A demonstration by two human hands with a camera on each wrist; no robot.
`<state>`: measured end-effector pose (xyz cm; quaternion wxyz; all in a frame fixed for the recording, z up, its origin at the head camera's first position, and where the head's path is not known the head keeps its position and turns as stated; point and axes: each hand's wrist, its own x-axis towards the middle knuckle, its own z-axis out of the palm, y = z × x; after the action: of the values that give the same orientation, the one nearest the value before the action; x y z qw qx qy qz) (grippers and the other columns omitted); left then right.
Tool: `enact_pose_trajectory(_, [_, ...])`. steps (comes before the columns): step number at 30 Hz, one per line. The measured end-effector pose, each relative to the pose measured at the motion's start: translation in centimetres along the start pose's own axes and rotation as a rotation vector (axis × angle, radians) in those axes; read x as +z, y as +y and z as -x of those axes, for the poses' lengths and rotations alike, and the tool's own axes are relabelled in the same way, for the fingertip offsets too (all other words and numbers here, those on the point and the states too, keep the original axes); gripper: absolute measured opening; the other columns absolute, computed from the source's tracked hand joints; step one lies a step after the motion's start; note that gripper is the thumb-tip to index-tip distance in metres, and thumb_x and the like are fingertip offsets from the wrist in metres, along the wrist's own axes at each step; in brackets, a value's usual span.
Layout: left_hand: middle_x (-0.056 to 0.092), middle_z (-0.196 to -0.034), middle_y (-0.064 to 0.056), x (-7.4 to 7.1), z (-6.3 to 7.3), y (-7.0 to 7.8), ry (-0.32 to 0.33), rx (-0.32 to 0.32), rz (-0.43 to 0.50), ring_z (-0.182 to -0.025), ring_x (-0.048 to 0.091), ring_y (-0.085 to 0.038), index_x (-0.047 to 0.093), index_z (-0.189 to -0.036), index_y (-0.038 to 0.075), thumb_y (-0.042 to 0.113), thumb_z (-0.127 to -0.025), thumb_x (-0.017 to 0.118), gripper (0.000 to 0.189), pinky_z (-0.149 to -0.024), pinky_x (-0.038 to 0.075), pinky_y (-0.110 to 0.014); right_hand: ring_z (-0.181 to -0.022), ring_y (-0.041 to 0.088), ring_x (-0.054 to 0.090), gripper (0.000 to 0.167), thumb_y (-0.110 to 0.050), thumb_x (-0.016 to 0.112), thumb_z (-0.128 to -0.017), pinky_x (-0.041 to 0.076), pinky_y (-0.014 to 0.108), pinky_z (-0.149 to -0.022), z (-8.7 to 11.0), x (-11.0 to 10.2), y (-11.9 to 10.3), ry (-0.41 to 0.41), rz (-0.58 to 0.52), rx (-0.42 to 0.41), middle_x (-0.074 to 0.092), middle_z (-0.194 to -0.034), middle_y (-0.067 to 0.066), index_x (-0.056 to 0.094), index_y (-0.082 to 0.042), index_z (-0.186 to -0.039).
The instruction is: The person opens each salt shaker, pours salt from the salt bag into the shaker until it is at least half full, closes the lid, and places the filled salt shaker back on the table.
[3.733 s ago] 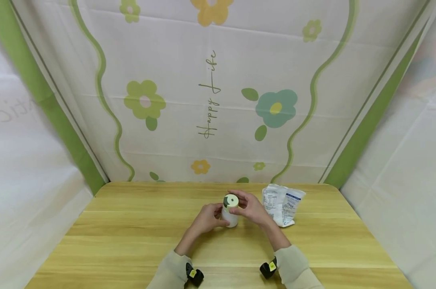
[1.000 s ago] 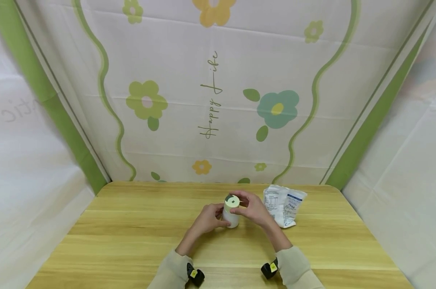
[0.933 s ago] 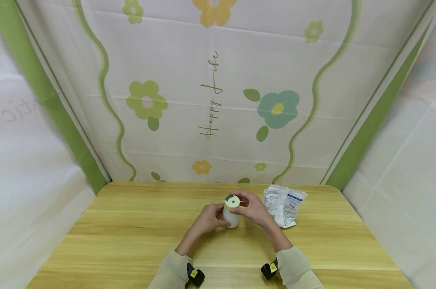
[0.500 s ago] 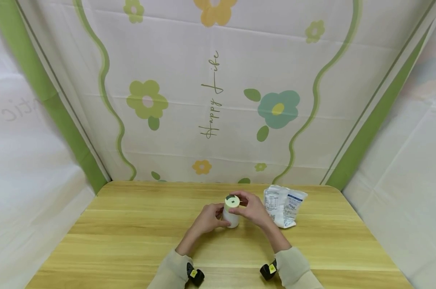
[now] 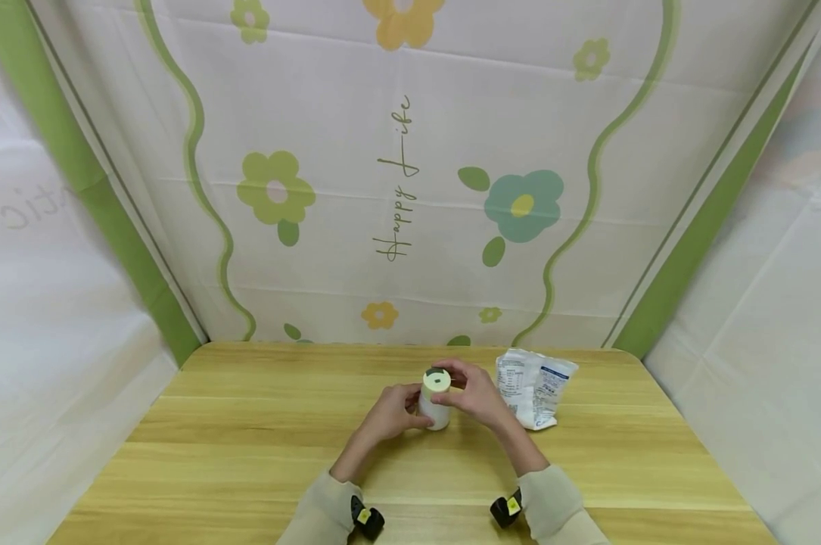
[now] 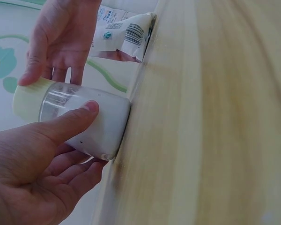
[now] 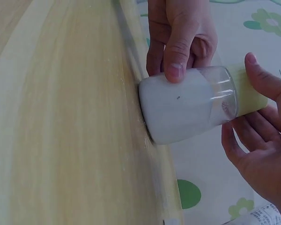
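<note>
A clear seasoning jar (image 5: 433, 414), mostly filled with a white substance, stands upright on the wooden table. Its pale yellow-green lid (image 6: 28, 101) is on top and carries a dark green patch at the back. My left hand (image 5: 391, 412) grips the jar's body low down, thumb on the near side and fingers behind. With thumb and fingers, my right hand (image 5: 474, 392) holds the lid from the right side. In the right wrist view, an unfilled band of the jar (image 7: 222, 91) shows below the lid.
To the right of the jar lies a crumpled white printed bag (image 5: 534, 387) with a barcode visible in the left wrist view. The wooden table (image 5: 260, 431) reaches back to a flowered cloth curtain (image 5: 335, 151), with white cloth on both sides.
The lid's dark patch has shifted from the left side to the back, so the lid has turned clockwise seen from above. Both hands and the bag stay almost in place.
</note>
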<state>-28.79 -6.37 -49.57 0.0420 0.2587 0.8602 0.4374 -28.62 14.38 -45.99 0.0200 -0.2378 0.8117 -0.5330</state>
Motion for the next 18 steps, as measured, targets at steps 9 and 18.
enact_pose_trajectory(9, [0.069, -0.125, -0.011, 0.01, 0.04, -0.08, -0.001, 0.001, 0.016, -0.110, 0.067, -0.022, 0.064, -0.129, 0.004, 0.020, -0.082, 0.083, 0.053, -0.095, 0.056, -0.038, -0.117, 0.032, 0.065, 0.053, -0.026, 0.080, -0.085, 0.057, 0.039, -0.094, -0.07, 0.11, 0.26, 0.007, 0.009, -0.013, 0.067, -0.127, 0.012, 0.061, -0.010, -0.132])
enact_pose_trajectory(18, [0.070, -0.125, -0.011, 0.05, -0.04, -0.17, -0.001, 0.002, 0.007, -0.110, 0.068, -0.022, 0.064, -0.130, 0.004, 0.020, -0.082, 0.083, 0.054, -0.094, 0.057, -0.036, -0.118, 0.033, 0.064, 0.054, -0.021, 0.077, -0.088, 0.054, 0.045, -0.099, -0.08, 0.12, 0.19, -0.018, 0.010, -0.045, 0.065, -0.130, 0.014, 0.058, -0.004, -0.135])
